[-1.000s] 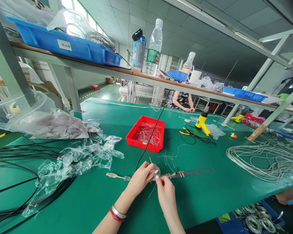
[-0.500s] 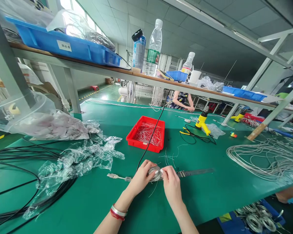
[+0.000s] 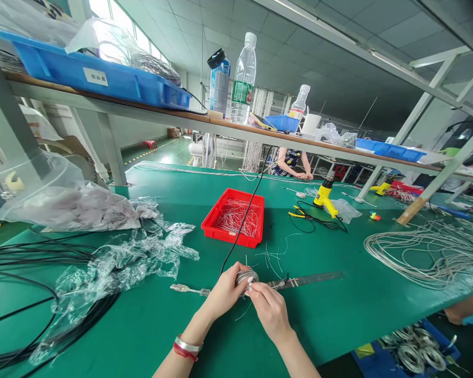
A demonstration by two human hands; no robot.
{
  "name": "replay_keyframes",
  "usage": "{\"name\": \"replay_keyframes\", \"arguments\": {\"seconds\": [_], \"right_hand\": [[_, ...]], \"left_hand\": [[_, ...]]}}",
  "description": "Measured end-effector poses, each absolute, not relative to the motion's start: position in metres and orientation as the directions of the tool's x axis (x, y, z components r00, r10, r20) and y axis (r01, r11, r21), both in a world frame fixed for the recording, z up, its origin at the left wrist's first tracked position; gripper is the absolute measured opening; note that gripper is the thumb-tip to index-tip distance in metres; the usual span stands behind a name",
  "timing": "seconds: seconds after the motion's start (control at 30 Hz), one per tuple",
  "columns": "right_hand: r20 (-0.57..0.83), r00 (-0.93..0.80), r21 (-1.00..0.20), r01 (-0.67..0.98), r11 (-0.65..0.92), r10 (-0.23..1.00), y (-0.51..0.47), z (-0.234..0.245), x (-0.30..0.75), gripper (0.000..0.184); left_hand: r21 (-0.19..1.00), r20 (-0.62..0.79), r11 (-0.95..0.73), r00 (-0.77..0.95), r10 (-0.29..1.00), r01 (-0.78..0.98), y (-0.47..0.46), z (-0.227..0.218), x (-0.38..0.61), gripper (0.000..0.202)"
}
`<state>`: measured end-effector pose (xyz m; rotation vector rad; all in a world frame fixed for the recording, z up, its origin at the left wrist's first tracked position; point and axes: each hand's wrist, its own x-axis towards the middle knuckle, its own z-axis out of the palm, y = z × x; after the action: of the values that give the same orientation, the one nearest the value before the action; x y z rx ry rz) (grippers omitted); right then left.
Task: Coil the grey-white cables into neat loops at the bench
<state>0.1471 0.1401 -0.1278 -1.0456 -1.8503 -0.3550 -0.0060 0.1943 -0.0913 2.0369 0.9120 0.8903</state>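
Note:
My left hand (image 3: 225, 287) is closed around a small coil of grey USB cable (image 3: 246, 275), just above the green table. The cable's USB plug (image 3: 180, 287) sticks out to the left of that hand. My right hand (image 3: 268, 307) is closed in a pinch at the coil's near right side, its fingertips meeting my left thumb. Whatever lies between those right fingertips is too small to make out. A thin pale wire (image 3: 243, 313) shows below the coil. Right of the hands, a steel ruler (image 3: 317, 280) lies flat on the table.
Ahead sits a red tray (image 3: 206, 229) of thin wire pieces, crossed by a black cable (image 3: 242, 223). Crumpled plastic film (image 3: 142, 254) and black cables lie left. A yellow heat gun (image 3: 324, 197) and loose grey cable (image 3: 394, 257) are right. A shelf (image 3: 228, 125) spans the back; a person sits beyond.
My right hand has moved left along the coil, its fingertips now against my left thumb. My left hand still holds the coil. The whole view has shifted slightly.

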Motion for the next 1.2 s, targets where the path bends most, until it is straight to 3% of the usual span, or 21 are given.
{"name": "replay_keyframes", "arguments": {"seconds": [0.23, 0.67, 0.9, 1.1, 1.2], "right_hand": [[0.809, 0.037, -0.407, 0.754, 0.515, 0.586, 0.150, -0.134, 0.152, 0.011], [0.567, 0.160, -0.734, 0.542, 0.408, 0.808, 0.159, -0.126, 0.146, 0.022], [0.478, 0.235, -0.826, 0.447, 0.342, 0.846, 0.157, -0.123, 0.143, 0.025], [0.465, 0.278, -0.840, 0.440, 0.319, 0.840, 0.161, -0.132, 0.141, 0.025], [0.472, 0.311, -0.842, 0.437, 0.317, 0.825, 0.163, -0.138, 0.139, 0.025]], "left_hand": [[0.834, 0.284, -0.473, 0.515, 0.809, 0.282, 0.191, -0.090, -0.006, 0.015], [0.794, 0.342, -0.546, 0.546, 0.765, 0.268, 0.189, -0.091, -0.004, 0.012], [0.813, 0.342, -0.527, 0.530, 0.776, 0.248, 0.185, -0.086, -0.002, 0.012], [0.848, 0.302, -0.466, 0.492, 0.817, 0.252, 0.182, -0.088, 0.004, 0.034], [0.832, 0.280, -0.455, 0.468, 0.838, 0.317, 0.185, -0.089, 0.003, 0.032]]}}
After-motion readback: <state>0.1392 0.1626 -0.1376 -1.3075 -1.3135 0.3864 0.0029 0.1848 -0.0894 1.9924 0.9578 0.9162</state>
